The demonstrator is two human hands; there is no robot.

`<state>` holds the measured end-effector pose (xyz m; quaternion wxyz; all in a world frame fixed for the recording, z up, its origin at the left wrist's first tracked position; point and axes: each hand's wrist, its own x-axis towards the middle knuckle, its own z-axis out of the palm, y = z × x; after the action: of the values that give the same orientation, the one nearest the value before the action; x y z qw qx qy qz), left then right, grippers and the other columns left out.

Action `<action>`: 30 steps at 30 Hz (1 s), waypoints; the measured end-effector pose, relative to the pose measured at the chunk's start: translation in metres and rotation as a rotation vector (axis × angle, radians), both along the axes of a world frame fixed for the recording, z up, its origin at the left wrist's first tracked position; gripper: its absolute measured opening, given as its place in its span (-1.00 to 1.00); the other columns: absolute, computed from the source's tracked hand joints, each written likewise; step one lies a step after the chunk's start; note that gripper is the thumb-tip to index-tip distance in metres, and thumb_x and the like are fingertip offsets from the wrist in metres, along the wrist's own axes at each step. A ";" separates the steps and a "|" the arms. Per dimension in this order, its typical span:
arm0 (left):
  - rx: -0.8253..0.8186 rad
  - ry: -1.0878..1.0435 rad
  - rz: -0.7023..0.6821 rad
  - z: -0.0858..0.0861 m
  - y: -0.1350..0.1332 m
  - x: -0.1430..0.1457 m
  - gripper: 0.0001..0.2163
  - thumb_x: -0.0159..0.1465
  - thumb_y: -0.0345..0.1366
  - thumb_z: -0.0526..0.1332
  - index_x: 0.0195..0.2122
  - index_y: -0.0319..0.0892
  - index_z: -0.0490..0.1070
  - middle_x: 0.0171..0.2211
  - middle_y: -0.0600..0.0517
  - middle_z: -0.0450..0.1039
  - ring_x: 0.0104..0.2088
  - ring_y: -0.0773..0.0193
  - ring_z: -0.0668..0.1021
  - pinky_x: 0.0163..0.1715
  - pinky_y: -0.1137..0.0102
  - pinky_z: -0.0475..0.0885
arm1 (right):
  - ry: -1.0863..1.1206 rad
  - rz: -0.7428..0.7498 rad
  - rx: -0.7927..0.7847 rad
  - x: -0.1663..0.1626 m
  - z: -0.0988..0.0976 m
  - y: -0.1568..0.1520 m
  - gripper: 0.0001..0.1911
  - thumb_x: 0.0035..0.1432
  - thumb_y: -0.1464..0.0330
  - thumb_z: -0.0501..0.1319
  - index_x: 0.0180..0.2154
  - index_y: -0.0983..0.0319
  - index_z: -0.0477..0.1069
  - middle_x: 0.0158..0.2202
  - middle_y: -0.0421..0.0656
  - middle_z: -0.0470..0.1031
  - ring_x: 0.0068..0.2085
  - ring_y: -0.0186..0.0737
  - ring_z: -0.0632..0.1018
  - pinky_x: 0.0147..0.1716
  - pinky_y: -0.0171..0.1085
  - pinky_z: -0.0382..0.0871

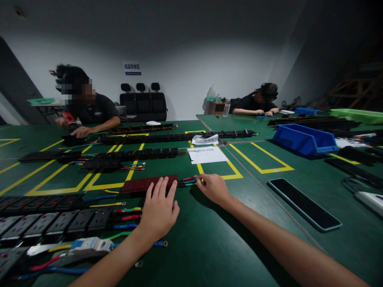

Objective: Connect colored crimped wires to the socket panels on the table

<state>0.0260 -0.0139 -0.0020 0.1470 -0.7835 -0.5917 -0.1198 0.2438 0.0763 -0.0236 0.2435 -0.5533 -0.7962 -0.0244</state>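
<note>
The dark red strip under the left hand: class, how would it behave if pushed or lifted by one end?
The dark red strip looks long, flat and straight, so probably stiff, sliding rather than rolling on the table. Its wires, pinched by the right hand, look thin and would likely flop.

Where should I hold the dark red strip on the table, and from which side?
Probably across its narrow width near the middle, from above: the dark red strip lies flat and long, and coloured wires trail from its right end, where the right hand pinches them.
</note>
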 end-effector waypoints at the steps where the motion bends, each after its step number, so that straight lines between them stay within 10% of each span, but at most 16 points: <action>1: -0.003 -0.001 0.002 0.000 0.000 0.000 -0.47 0.34 -0.22 0.08 0.34 -0.16 0.25 0.33 -0.22 0.25 0.34 -0.09 0.28 0.29 -0.08 0.19 | 0.000 0.000 -0.002 0.000 0.000 0.000 -0.70 0.31 0.27 0.11 -0.40 0.16 0.54 -0.46 -0.17 0.61 -0.46 -0.28 0.53 -0.47 -0.27 -0.06; 30: 0.011 0.012 -0.003 0.001 -0.001 0.000 -0.48 0.35 -0.24 0.06 0.34 -0.17 0.26 0.32 -0.22 0.27 0.33 -0.09 0.30 0.27 -0.09 0.22 | -0.013 0.026 0.007 -0.002 0.003 -0.003 -0.69 0.36 0.25 0.08 -0.29 0.15 0.56 -0.44 -0.16 0.62 -0.44 -0.27 0.55 -0.45 -0.27 -0.03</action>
<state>0.0255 -0.0146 -0.0010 0.1545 -0.7842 -0.5891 -0.1187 0.2419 0.0732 -0.0210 0.2405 -0.5420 -0.8047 -0.0277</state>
